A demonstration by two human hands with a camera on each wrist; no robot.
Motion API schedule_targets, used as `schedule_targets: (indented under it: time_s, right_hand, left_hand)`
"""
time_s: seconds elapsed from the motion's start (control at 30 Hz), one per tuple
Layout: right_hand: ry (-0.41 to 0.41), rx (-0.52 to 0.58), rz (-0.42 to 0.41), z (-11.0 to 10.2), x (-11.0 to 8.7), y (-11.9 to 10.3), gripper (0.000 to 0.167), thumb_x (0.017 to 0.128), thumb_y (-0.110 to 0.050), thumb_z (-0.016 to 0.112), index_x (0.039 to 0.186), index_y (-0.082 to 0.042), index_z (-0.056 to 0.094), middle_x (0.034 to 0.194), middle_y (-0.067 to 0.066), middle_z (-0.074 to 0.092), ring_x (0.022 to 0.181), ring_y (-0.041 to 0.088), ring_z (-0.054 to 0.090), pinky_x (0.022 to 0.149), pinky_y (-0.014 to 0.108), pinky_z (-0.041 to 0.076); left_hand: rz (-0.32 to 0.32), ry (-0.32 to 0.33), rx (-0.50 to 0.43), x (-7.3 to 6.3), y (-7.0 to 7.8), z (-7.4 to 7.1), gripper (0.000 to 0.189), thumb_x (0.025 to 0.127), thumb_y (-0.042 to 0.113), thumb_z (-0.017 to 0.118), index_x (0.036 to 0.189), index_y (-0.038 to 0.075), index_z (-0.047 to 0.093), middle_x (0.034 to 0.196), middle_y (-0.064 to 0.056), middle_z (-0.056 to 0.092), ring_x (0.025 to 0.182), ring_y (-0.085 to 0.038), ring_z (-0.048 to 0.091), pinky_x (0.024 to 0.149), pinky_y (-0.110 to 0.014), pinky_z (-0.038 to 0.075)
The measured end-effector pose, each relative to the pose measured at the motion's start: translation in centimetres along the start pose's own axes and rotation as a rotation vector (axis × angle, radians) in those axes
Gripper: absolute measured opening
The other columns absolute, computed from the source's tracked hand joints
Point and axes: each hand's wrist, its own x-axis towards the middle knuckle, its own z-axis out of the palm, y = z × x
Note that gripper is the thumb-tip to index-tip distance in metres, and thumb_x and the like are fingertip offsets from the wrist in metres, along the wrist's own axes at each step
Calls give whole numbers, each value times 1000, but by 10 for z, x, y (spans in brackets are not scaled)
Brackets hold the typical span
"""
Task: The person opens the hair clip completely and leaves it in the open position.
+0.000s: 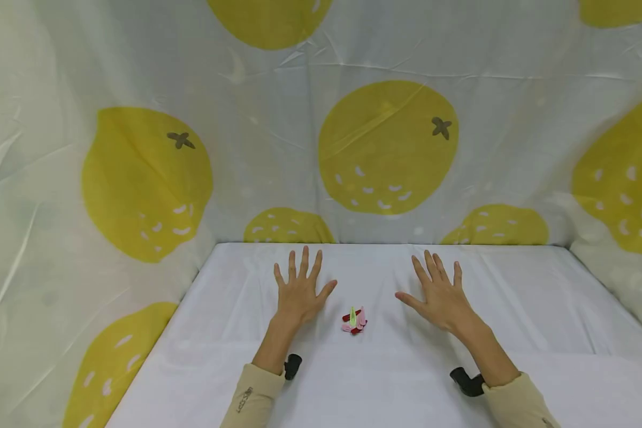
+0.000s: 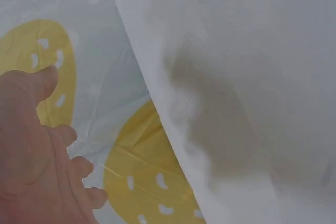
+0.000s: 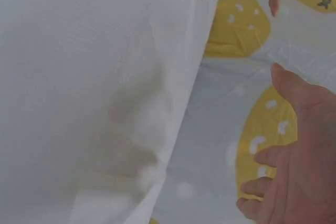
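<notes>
Both spread wide: left hand [image 1: 298, 297] and right hand [image 1: 443, 302], over white-clothed table [image 1: 380, 380]. Hair clips [image 1: 354, 321] in small pile between them, slightly nearer. Head view shows whole pile and hand backs; wrist views show palms, pile cut off at top edge. Lemon-print curtain [image 1: 267, 148] at far side, left and right. Black wrist devices [image 1: 293, 367] beside beige sleeves [image 1: 254, 392].
</notes>
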Motion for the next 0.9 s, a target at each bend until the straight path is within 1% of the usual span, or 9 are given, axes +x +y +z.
schedule_targets:
  time_s: [0.13, 0.27, 0.33, 0.4, 0.5, 0.57, 0.63, 0.73, 0.9]
  right_hand:
    - [1, 37, -18, 1, 0, -2, 94, 97, -62, 58, 164, -5, 25, 171, 28, 12, 158, 49, 11, 120, 74, -5]
    - [-21, 104, -50, 7, 0, -6, 90, 98, -59, 60, 164, -8, 28, 170, 29, 13, 157, 50, 13, 121, 73, -4]
    - [-50, 159, -63, 10, -1, -7, 87, 97, -57, 62, 164, -10, 29, 170, 28, 15, 156, 51, 15, 122, 72, -2]
    - [-89, 221, -68, 12, -1, -10, 86, 97, -56, 64, 164, -13, 30, 170, 27, 17, 156, 51, 19, 123, 71, 0]
    - [-141, 303, -71, 16, 0, -11, 83, 96, -54, 66, 163, -16, 34, 169, 26, 21, 154, 51, 25, 123, 71, 6]
    - [-165, 329, -83, 20, 1, -13, 81, 96, -53, 67, 162, -17, 36, 168, 26, 25, 151, 53, 30, 121, 73, 13]
    - [-184, 353, -104, 23, 2, -15, 79, 96, -51, 69, 161, -17, 39, 166, 27, 29, 148, 55, 34, 116, 76, 23]
    - [-215, 395, -138, 29, 4, -19, 78, 94, -48, 73, 159, -15, 43, 163, 28, 34, 145, 56, 38, 108, 77, 33]
    - [-227, 453, -182, 38, 7, -24, 72, 91, -40, 78, 152, -11, 52, 151, 24, 51, 140, 48, 47, 109, 68, 41]
  left_hand:
    - [3, 7, 4, -1, 1, -1, 79, 103, 63, 42, 167, 22, 19, 175, -11, 7, 161, -44, 3, 121, -74, 1]
    - [27, -30, -8, -2, 2, -3, 76, 104, 60, 45, 166, 21, 23, 175, -14, 11, 160, -46, 8, 122, -74, 4]
    - [52, -55, -28, -3, 2, -4, 72, 104, 55, 51, 164, 20, 32, 173, -16, 18, 159, -45, 17, 123, -72, 10]
    - [80, -79, -53, -3, 3, -5, 66, 102, 49, 60, 159, 19, 43, 168, -19, 30, 154, -44, 31, 121, -68, 22]
    - [131, -103, -110, -3, 4, -1, 58, 96, 40, 72, 147, 17, 59, 155, -21, 49, 140, -42, 49, 111, -61, 41]
    - [159, -119, -169, -2, 6, 2, 55, 92, 36, 78, 141, 15, 65, 145, -20, 57, 130, -39, 56, 103, -57, 47]
    - [178, -133, -232, -1, 8, 5, 51, 89, 33, 82, 135, 14, 70, 135, -17, 61, 122, -35, 59, 99, -53, 48]
    - [174, -164, -317, 0, 10, 9, 49, 84, 29, 87, 129, 14, 75, 123, -11, 61, 112, -29, 58, 95, -45, 44]
    - [165, -204, -333, 1, 13, 16, 48, 79, 27, 92, 124, 16, 78, 113, -7, 61, 97, -21, 56, 85, -35, 37]
